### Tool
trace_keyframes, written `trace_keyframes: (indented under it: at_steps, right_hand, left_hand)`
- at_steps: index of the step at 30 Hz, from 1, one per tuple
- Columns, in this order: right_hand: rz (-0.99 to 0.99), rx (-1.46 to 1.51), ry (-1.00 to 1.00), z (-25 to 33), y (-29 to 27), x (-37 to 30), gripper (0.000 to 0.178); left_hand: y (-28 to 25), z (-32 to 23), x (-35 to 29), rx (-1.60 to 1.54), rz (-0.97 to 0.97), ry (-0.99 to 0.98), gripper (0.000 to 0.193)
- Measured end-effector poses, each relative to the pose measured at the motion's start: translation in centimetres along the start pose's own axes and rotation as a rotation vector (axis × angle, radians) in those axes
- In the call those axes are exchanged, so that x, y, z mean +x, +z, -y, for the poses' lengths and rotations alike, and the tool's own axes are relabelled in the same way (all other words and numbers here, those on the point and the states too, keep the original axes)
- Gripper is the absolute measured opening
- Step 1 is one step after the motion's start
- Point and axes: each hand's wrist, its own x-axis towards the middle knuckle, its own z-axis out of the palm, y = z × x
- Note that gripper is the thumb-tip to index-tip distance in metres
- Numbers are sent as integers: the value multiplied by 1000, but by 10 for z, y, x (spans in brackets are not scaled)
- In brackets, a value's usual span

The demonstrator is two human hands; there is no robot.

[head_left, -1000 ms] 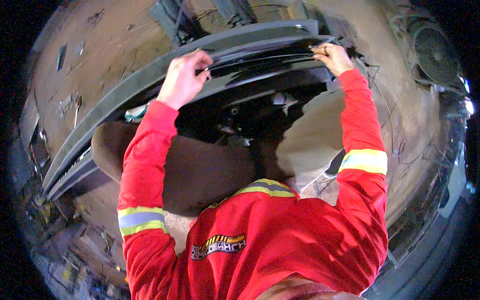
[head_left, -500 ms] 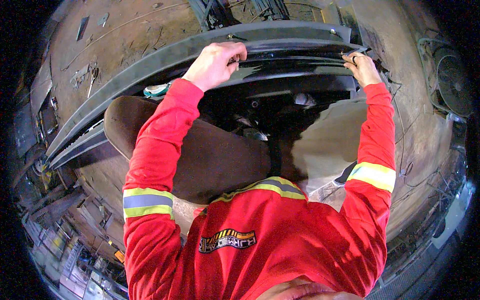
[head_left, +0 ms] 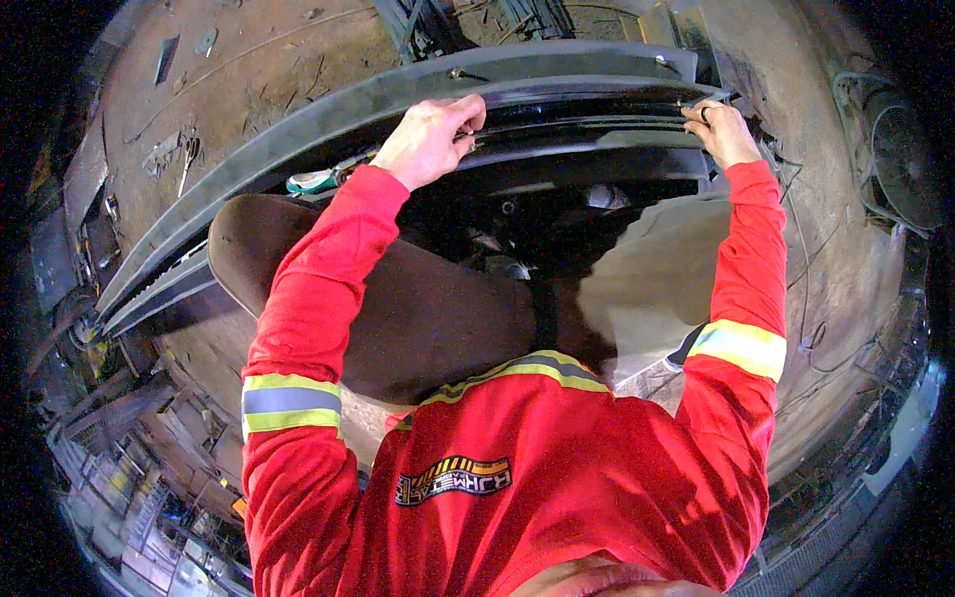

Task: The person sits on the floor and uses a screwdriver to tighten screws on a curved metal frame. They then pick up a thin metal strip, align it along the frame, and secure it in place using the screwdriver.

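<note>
Long grey metal beams (head_left: 328, 114) lie across in front of my knees, with a dark glossy channel between their edges. My left hand (head_left: 430, 139) is over the channel near its middle, thumb and fingers pinched on something small that I cannot make out. At the right end of the beams, my right hand (head_left: 722, 132) is closed too, a dark ring on one finger. Its fingertips touch the beam's edge, and what they pinch is too small to name. A teal and white tool (head_left: 313, 181) rests on the beams by my left wrist.
Bundled dark metal bars (head_left: 423, 28) lie beyond the beams. A round fan (head_left: 903, 159) stands at far right, with a loose cable (head_left: 804, 289) on the floor nearby. At left, a plier-like tool (head_left: 188, 159) is among scraps. My knees sit close to the beams.
My left hand has shifted slightly toward me and its fingers have drawn closer together. The right hand stays at the beams' end, almost unmoved.
</note>
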Motion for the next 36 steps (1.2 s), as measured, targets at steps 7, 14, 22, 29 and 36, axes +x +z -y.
trace_keyframes:
  at_steps: [7, 14, 22, 29, 36]
  right_hand:
    - [13, -19, 18, 2, 1, 2, 25]
    - [-38, 19, -17, -3, 7, 4, 24]
    - [-62, 37, -23, 6, -1, 3, 19]
    - [-59, 56, -31, 3, 0, -4, 18]
    - [4, 44, 6, 7, -4, -3, 22]
  left_hand:
    - [-1, -1, 1, 26, 51, 30, 20]
    - [4, -2, -9, 71, 60, 55, 24]
    - [10, -23, -13, 234, 91, -84, 47]
    - [11, -22, -13, 209, 88, -126, 48]
    - [10, -22, -12, 218, 99, -118, 46]
